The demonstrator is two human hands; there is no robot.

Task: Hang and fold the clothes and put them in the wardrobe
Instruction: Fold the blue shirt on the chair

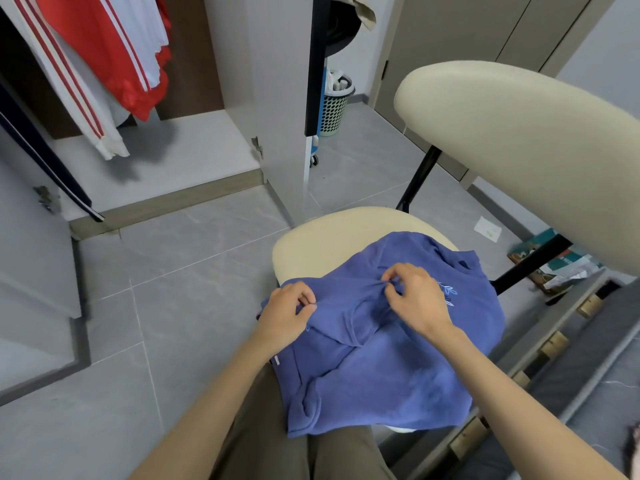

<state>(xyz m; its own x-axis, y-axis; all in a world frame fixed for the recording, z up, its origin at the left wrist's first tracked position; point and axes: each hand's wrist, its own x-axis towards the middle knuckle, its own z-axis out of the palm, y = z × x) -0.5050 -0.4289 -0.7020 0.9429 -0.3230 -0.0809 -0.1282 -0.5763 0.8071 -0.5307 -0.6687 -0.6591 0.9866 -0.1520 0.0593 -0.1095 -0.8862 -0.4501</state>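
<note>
Blue cotton shirt (374, 358) lies rumpled over the seat of the cream padded chair (329, 237), its lower edge hanging past the seat's near rim. At the chair's left side, the left hand (287, 313) has its grip pinching a fold at the shirt's edge. Over the seat's middle, the right hand (415, 296) pinches a bunched ridge of cloth between thumb and fingertips. Beyond the chair stands the open grey wardrobe (194, 150), with red and white garments (104, 46) hanging inside.

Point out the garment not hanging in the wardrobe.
The blue shirt, lying on the cream chair, pinched by the left hand and right hand; the red garment and the white striped jacket hang in the wardrobe.
</note>
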